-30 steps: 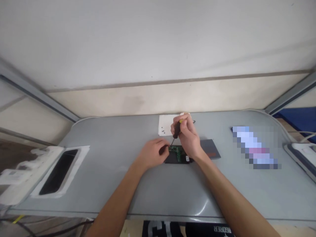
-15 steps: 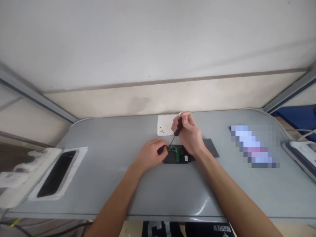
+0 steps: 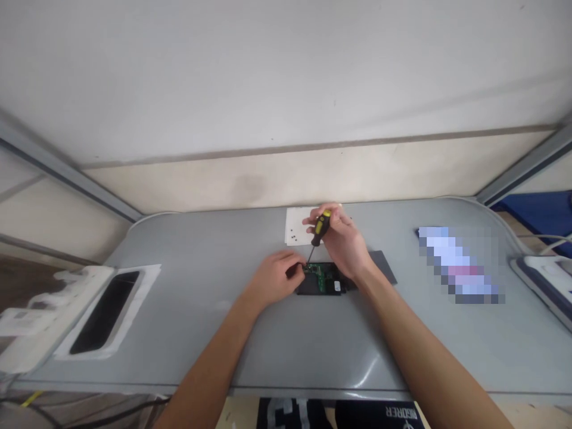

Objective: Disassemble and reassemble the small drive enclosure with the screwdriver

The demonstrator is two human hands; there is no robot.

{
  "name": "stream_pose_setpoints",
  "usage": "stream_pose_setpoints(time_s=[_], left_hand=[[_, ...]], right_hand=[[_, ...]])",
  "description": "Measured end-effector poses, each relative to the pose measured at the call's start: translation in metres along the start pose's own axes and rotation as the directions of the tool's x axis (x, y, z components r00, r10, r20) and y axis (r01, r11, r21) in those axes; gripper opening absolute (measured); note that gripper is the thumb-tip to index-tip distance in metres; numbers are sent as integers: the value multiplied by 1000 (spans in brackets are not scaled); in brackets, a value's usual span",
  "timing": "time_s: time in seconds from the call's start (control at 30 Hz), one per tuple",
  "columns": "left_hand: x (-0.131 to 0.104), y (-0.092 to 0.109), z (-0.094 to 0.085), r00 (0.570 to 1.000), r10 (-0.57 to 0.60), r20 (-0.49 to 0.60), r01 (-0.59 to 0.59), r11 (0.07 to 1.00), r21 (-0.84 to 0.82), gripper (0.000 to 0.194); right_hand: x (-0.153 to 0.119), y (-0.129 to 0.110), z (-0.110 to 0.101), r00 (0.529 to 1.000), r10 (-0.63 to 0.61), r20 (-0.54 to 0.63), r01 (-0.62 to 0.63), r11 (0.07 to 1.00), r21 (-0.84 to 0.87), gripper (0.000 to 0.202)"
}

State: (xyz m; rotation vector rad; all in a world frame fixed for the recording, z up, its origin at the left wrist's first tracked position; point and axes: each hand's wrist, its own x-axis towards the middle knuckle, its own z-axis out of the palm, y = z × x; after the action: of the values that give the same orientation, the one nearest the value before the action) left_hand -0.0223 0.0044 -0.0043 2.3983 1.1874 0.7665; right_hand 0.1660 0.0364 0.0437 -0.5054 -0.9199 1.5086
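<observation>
My right hand (image 3: pixel 346 244) grips a small black-and-yellow screwdriver (image 3: pixel 320 227) by its handle, with some fingers lifted off it. The shaft slants down to the upper left part of an opened black device with a green circuit board (image 3: pixel 320 279), which lies flat on the table. At the device's left end, my left hand (image 3: pixel 279 274) is closed on its edge, thumb and fingers near the screwdriver's tip. What the tip touches is too small to make out. Behind sits a white sheet (image 3: pixel 294 221) with several tiny dark screws on it, partly covered by my right hand.
A dark flat panel (image 3: pixel 382 267) lies under my right wrist. On the grey table (image 3: pixel 201 250) are a black phone (image 3: pixel 105 313) on white paper at left, beside a white power strip (image 3: pixel 40 333), and a blurred-out screen (image 3: pixel 458 265) at right. A wall stands behind.
The screwdriver's handle has turned, showing its yellow side now, and my right fingers have loosened and shifted on it. My left hand and the device stay in place.
</observation>
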Motion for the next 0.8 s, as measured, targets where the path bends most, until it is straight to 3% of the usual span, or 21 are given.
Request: stream_pose_setpoints(time_s=[0.1,0.3,0.5,0.7,0.8], left_hand=[[1,1,-1,1000,-4,8,4,1000,6,18],[3,4,-2,1000,-22,14,22,1000,-2,17],[2,2,0,1000,-14,5,14,1000,2,17],[2,3,-2,1000,-16,4,16,1000,7,16],[2,2,-1,1000,0,-1,0,1000,16,15]], right_hand=[[1,1,1,999,32,31,-32,999,4,27],[-2,7,11,999,-40,-36,42,999,34,31],[-1,5,6,999,10,54,-10,1000,0,28],[-3,4,11,999,-18,-32,18,1000,11,29],[-4,5,10,999,-41,3,42,998,-51,28]])
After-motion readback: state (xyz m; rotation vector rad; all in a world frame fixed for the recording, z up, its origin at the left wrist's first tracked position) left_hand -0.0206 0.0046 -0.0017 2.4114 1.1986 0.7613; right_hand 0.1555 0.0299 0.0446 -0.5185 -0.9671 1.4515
